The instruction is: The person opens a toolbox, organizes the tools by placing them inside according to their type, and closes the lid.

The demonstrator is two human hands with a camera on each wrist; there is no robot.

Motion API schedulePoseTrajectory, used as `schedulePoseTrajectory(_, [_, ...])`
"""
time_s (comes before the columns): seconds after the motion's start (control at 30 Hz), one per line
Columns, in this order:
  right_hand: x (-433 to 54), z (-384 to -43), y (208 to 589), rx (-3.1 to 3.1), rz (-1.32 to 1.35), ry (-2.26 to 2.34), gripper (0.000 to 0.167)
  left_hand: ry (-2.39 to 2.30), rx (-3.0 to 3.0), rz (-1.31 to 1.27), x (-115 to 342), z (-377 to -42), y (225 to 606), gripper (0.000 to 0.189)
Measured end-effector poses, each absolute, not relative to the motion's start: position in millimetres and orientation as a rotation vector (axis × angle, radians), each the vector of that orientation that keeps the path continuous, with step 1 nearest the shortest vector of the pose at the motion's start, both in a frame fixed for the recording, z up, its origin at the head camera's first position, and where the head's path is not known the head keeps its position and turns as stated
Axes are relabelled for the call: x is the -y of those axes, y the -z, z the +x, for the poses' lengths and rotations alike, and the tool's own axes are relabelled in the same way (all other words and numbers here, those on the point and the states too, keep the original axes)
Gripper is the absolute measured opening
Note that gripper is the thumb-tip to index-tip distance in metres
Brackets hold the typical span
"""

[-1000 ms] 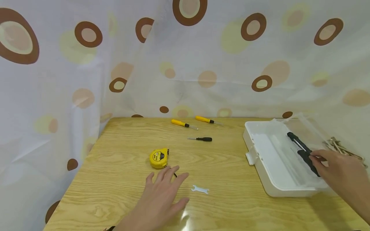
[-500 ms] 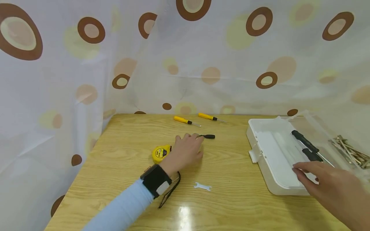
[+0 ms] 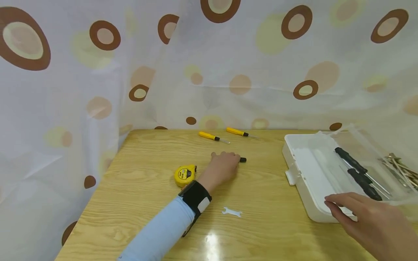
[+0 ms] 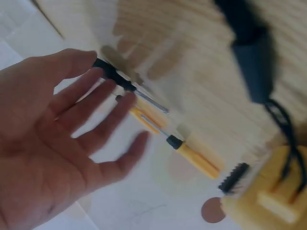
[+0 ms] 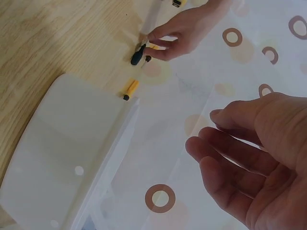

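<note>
My left hand [image 3: 222, 167] reaches over the table's middle, its thumb and fingertips pinching a small black screwdriver [image 4: 112, 73] by the handle. In the head view only the end of that handle shows past the fingers; the metal shaft [image 4: 152, 101] shows in the left wrist view. My right hand [image 3: 370, 219] hovers at the near side of a white toolbox [image 3: 298, 185], fingers loosely bent and holding nothing. Behind it, two black-handled screwdrivers [image 3: 351, 159] lie in the box's clear part.
A yellow tape measure [image 3: 184, 175] with a dark strap lies left of my left wrist. Two yellow screwdrivers [image 3: 208, 136] rest near the back edge. A small flat wrench [image 3: 232, 212] lies nearer me. Brass-coloured bolts [image 3: 403, 168] sit at the far right.
My left hand has moved forward from beside the tape measure and taken hold of the black screwdriver. My right hand has let go of a black screwdriver in the box and drawn back toward me.
</note>
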State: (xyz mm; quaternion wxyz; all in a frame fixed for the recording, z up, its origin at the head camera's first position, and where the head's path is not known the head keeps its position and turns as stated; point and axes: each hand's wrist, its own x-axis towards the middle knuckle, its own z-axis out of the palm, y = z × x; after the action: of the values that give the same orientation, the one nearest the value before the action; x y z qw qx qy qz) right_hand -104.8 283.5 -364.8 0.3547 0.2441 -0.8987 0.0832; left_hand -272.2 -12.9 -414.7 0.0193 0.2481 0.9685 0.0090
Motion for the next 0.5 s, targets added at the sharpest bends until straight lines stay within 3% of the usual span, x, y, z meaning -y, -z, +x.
schedulePoseTrajectory(0.13, [-283, -102, 367, 2.398, 0.608, -0.173, 0.078, -0.002, -3.080, 0.898, 15, -263, 417, 0.014])
schedulePoseTrajectory(0.5, [-280, -101, 366, 2.484, 0.584, -0.119, 0.082, 0.239, -3.089, 0.901, 23, -253, 415, 0.010])
